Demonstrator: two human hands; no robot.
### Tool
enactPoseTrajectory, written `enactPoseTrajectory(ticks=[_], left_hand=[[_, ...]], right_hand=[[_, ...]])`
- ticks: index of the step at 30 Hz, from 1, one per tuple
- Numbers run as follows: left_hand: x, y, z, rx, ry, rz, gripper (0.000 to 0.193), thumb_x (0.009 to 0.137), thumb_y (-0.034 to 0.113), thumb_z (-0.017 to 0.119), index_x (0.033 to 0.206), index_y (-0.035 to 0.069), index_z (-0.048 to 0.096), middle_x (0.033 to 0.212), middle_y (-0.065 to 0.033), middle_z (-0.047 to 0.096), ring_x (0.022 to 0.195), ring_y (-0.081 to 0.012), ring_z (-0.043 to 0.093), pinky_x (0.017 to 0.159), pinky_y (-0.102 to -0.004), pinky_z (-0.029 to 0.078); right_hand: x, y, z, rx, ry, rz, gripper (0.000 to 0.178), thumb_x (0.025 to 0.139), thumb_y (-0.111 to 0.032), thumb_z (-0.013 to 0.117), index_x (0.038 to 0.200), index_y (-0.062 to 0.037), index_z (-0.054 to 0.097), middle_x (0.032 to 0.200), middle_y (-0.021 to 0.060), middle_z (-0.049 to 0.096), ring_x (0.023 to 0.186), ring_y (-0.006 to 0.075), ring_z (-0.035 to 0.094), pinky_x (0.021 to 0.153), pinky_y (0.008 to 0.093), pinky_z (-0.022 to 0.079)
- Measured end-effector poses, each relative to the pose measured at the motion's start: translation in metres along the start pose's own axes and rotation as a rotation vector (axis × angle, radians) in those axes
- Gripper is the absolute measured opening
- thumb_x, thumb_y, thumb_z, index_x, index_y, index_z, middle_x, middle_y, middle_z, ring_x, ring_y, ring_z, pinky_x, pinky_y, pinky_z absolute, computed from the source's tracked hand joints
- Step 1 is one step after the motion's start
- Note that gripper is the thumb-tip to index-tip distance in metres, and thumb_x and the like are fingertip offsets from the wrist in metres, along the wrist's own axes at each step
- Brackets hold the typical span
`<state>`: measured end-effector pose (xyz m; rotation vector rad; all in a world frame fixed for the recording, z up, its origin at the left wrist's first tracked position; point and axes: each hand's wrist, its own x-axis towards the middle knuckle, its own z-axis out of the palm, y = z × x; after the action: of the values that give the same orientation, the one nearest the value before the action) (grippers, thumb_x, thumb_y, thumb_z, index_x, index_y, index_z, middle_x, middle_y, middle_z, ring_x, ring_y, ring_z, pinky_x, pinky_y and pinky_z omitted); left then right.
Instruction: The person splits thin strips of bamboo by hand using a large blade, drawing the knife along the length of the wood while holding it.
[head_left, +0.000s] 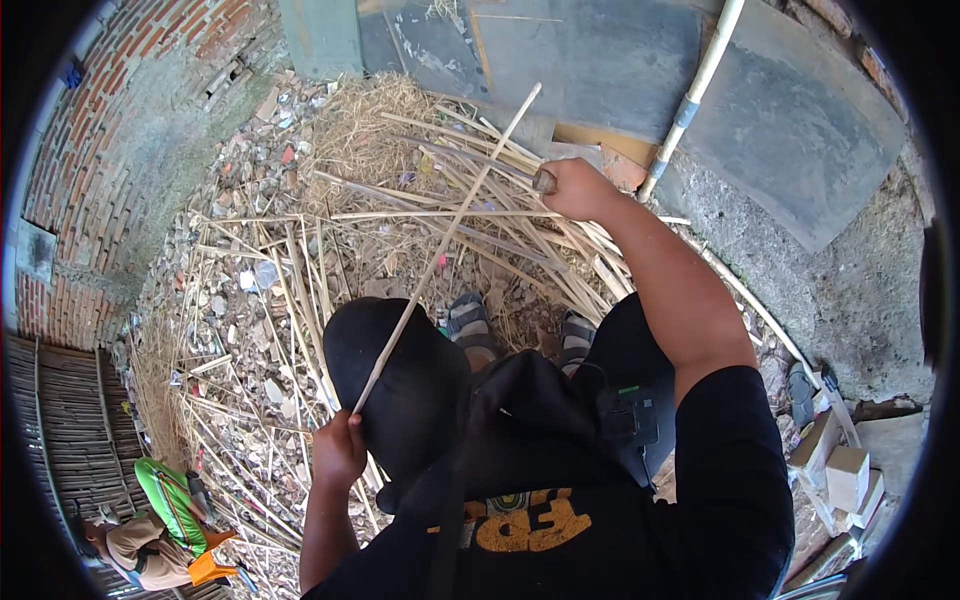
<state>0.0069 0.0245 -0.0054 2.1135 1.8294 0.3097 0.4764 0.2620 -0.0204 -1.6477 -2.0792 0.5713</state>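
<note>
My left hand (340, 447) is closed around the near end of a long, thin bamboo strip (437, 262). That strip slants up and away to the right, passing over my dark-clad left knee. Farther off on the right, my right hand (580, 190) grips a wooden-handled knife (545, 182). Its long, narrow grey blade seems to point left, toward the strip's far part; whether the two touch I cannot tell. Beneath both hands, many loose bamboo strips (510, 225) lie crossed over each other on the ground.
Rubble and dry straw (370, 125) cover the ground. A thick bamboo pole (690, 110) leans against grey sheets (610, 60) on the far side. Brick wall (90, 200) stands left. Another person (150, 550) sits lower left. Wooden blocks (848, 480) lie right.
</note>
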Motion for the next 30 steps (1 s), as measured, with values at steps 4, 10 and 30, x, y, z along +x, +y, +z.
enactPoseTrajectory(ticks=[4,10,30], left_hand=[[-0.004,0.010,-0.006,0.007,-0.003,-0.029,0.029,0.103,0.022,0.047,0.081,0.004,0.051,0.062,-0.0246,0.057,0.060,-0.0490,0.058,0.053,-0.0565,0.042],[-0.004,0.002,0.009,0.093,0.063,-0.017,0.025,0.102,0.021,0.048,0.085,0.004,0.053,0.063,-0.0242,0.058,0.060,-0.0483,0.059,0.053,-0.0560,0.044],[-0.007,0.004,-0.001,0.053,0.017,-0.021,0.021,0.102,0.020,0.049,0.088,0.005,0.053,0.065,-0.0245,0.060,0.061,-0.0488,0.060,0.054,-0.0572,0.044]], right_hand=[[-0.005,-0.030,-0.003,-0.116,-0.095,-0.006,0.020,0.078,-0.014,0.065,0.097,-0.0086,0.069,0.087,0.0158,0.070,0.085,0.0350,0.068,0.076,0.0463,0.054],[-0.012,-0.046,0.000,-0.135,-0.166,-0.160,0.014,0.076,-0.010,0.062,0.089,-0.0085,0.066,0.082,0.0154,0.069,0.079,0.0317,0.068,0.071,0.0445,0.053],[-0.015,-0.028,-0.016,-0.154,-0.038,0.002,0.021,0.077,-0.017,0.068,0.098,-0.0125,0.070,0.089,0.0144,0.070,0.086,0.0342,0.068,0.078,0.0460,0.054]])
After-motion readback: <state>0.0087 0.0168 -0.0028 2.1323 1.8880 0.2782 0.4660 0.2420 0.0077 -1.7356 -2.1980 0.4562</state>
